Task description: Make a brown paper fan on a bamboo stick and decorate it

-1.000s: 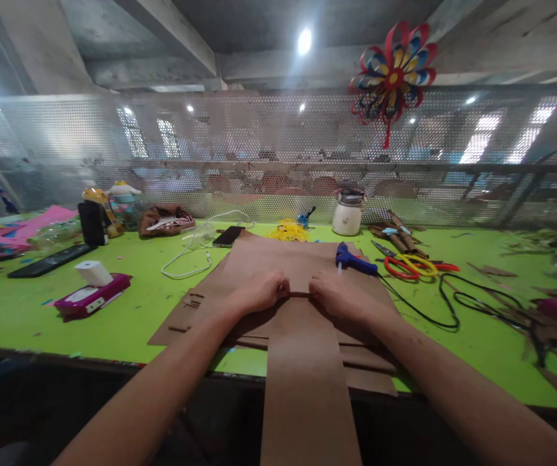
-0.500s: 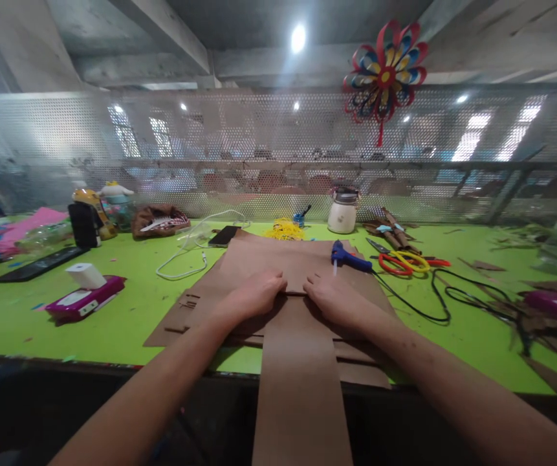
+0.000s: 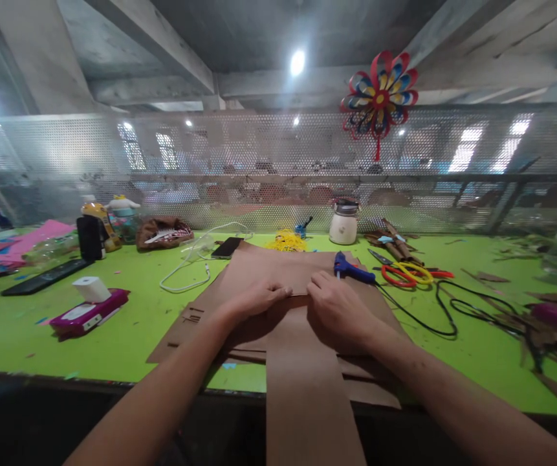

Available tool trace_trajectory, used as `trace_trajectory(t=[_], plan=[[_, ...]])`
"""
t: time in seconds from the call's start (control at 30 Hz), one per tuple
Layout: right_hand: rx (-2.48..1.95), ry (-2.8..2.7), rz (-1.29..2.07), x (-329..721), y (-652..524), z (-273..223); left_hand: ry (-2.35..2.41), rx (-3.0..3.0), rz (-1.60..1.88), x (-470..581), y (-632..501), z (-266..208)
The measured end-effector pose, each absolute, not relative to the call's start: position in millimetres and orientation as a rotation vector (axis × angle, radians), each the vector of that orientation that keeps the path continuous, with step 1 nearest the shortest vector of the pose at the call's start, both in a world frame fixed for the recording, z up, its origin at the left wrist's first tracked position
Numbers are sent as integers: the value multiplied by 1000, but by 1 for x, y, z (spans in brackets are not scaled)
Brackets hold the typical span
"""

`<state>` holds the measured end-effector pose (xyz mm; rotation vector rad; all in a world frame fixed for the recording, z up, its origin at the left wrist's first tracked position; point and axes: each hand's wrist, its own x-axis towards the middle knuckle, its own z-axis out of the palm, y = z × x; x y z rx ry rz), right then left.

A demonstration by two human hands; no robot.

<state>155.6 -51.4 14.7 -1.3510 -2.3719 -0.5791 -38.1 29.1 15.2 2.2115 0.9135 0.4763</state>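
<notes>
A long strip of brown kraft paper (image 3: 307,388) runs from the middle of the stacked brown sheets (image 3: 253,265) over the table's front edge towards me. My left hand (image 3: 261,298) is at the left end of the strip's far edge, fingers closed with the thumb along it. At the right end, my right hand (image 3: 334,307) pinches the same edge with bent fingers. Just beyond the right hand lies a blue hot glue gun (image 3: 353,269) on the sheets, a pale glue stick showing at its tip.
Right of the sheets are scissors with red and yellow handles (image 3: 411,274) and a black cable (image 3: 446,323). A white jar (image 3: 343,223) and yellow shreds (image 3: 285,241) stand behind. Leftward are a magenta power strip (image 3: 91,314), phone (image 3: 227,247) and white cable (image 3: 181,288).
The whole view has shifted, so everything sits lower in the picture. My fingers have moved slightly along the strip's edge, the right hand turning more on its side.
</notes>
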Motion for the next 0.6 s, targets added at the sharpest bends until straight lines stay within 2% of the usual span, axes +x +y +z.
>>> trace_trajectory(t=[0.3,0.6], plan=[[-1366,-2329,-551,155,-45,7,801,2163,393,-38,29,8],[-1301,-2174,245,154,-45,12,746,2361,467,-36,18,16]])
